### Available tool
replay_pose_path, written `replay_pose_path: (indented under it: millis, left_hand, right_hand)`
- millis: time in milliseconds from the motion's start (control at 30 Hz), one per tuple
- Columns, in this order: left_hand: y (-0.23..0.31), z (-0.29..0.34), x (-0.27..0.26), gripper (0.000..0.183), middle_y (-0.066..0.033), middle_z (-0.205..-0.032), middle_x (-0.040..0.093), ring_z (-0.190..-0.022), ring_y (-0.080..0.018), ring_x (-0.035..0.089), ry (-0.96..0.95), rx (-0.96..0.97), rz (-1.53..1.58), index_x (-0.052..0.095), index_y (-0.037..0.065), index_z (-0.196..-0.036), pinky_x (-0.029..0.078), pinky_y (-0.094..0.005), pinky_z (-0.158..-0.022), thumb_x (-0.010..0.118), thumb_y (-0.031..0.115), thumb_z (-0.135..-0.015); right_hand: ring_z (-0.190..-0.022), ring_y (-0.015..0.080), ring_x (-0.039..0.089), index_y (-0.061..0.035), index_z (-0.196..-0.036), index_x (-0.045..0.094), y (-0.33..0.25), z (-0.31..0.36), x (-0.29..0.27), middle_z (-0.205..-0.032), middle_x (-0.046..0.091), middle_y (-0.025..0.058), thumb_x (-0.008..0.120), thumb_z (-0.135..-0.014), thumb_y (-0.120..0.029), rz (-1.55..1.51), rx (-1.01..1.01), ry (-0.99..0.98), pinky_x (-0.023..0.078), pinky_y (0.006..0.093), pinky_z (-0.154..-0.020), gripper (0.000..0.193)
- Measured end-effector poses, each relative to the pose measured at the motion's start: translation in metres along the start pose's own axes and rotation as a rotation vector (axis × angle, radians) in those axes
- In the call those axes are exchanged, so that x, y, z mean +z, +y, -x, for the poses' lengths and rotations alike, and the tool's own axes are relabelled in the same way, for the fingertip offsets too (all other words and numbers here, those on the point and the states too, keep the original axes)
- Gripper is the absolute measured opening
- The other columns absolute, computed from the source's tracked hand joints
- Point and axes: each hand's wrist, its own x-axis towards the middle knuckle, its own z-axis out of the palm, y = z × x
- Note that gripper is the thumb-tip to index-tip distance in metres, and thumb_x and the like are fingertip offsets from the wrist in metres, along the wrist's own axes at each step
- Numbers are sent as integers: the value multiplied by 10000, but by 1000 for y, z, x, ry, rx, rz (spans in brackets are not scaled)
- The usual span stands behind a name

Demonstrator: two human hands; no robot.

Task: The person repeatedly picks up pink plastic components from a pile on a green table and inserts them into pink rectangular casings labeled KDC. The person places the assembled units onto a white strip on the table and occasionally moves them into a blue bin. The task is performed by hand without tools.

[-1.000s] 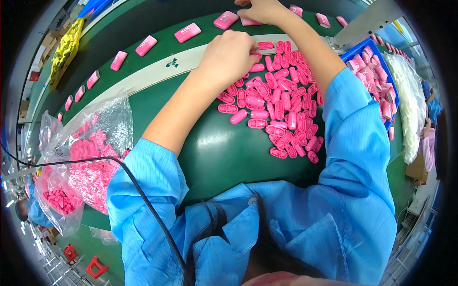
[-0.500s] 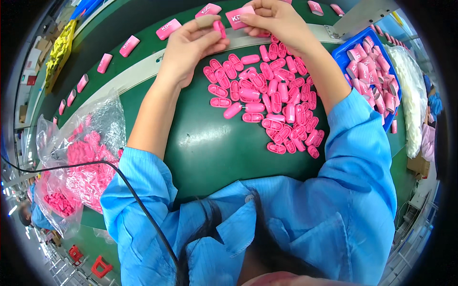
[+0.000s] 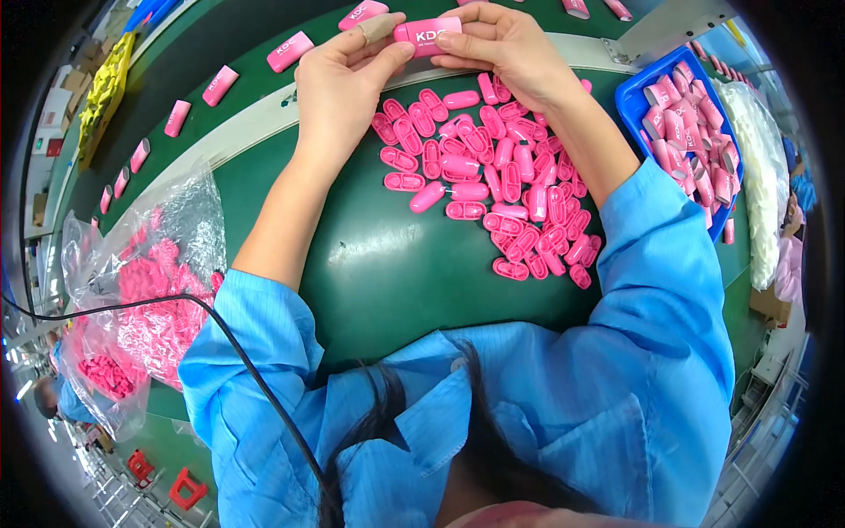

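Between my two hands, over the pale rail at the far side of the table, is a pink plastic casing with white printing. My left hand pinches its left end between thumb and fingers; a tan wrap covers one finger. My right hand grips the right end, thumb across the front. The small pink end cap is no longer distinct, and my left fingers partly hide that end. Nearer to me, a loose pile of pink oval end caps lies on the green table, some showing their hollow side.
Beyond the rail, a row of printed pink casings lies on a dark green belt. A blue tray full of similar casings stands at right. Clear plastic bags with pink parts lie at left. A black cable crosses my left sleeve.
My hands have come together: the end cap in my left fingers has met the casing in my right hand. The casings on the belt have shifted left.
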Motion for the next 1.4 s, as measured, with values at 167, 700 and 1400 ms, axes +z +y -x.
replay_pose_path:
  millis: [167,700,1400]
  left_hand:
    - [-7,-5,-5,395,-149,-1035,673,-884,-160,655,-53,-92,220,591,-73,-1176,538,-248,-808,703,53,-819]
    - [9,12,9,325,-180,-995,693,-915,-186,681,-16,86,-188,576,-65,-1188,538,-286,-817,589,54,-885]
    - [32,3,34,171,-142,-829,679,-839,-312,636,-490,325,-979,728,59,-868,502,-410,-779,708,162,-732]
  right_hand:
    - [-907,189,670,37,-1070,557,-10,6,6,-1003,666,138,639,-884,-62,65,-55,-11,556,272,-837,225]
    - [-862,168,663,35,-1020,581,-26,13,20,-985,685,121,634,-861,6,47,-43,-1,557,271,-754,170]
    - [-833,386,645,3,-773,675,-18,-92,-3,-839,664,230,626,-803,-307,1556,-371,65,512,454,-767,315]
